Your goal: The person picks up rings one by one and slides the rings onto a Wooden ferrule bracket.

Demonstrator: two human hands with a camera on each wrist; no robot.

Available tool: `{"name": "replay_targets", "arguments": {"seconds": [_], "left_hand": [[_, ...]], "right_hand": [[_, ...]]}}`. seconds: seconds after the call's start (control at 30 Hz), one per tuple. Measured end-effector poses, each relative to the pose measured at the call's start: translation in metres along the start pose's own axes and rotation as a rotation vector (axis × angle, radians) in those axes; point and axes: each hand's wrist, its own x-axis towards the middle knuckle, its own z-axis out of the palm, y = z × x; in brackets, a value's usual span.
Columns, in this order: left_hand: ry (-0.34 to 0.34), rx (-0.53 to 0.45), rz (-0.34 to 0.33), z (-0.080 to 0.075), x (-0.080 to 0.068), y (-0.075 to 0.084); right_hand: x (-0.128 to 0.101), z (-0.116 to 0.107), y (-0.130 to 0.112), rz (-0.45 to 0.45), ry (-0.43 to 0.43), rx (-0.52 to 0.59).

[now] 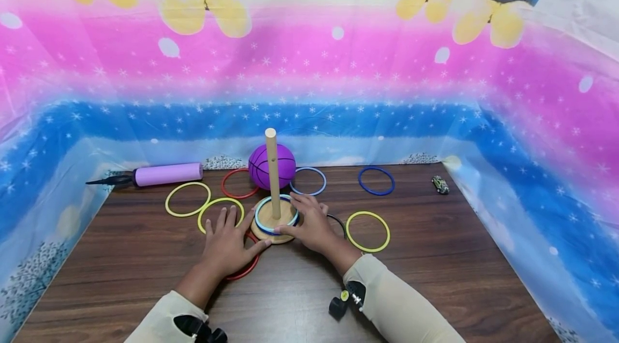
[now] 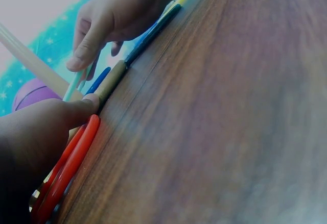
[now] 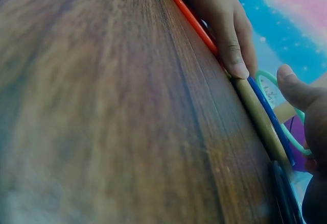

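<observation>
A wooden peg [image 1: 272, 171] stands on a round wooden base [image 1: 265, 235] in the middle of the brown table [image 1: 435, 278]. A pale teal ring [image 1: 261, 211] and a dark blue ring [image 2: 98, 80] lie round the peg on the base. My left hand [image 1: 227, 241] lies flat on the table with straight fingers. It covers part of a red ring [image 1: 246, 269], and its thumb [image 2: 76, 112] touches the base's edge. My right hand [image 1: 311, 224] is at the base's right side, where thumb [image 3: 299, 89] and fingers pinch the pale teal ring [image 3: 265, 76]. A black ring [image 1: 338, 220] lies partly under this hand.
A purple ball [image 1: 285, 165] sits behind the peg and a purple pump [image 1: 159, 174] lies at the back left. Loose rings lie around: yellow [image 1: 168, 199], yellow [image 1: 367, 250], red [image 1: 227, 191], light blue [image 1: 308, 194], blue [image 1: 376, 194]. A toy car [image 1: 440, 184] is at the back right. Printed cloth walls the table in.
</observation>
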Motion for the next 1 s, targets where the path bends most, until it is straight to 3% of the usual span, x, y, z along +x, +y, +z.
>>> {"name": "replay_targets", "arguments": {"seconds": [1.0], "left_hand": [[0.012,0.004,-0.004,-0.0015,-0.0012,0.0018]], "right_hand": [[0.0018,0.0021,0.0032,0.013,-0.055,-0.036]]}}
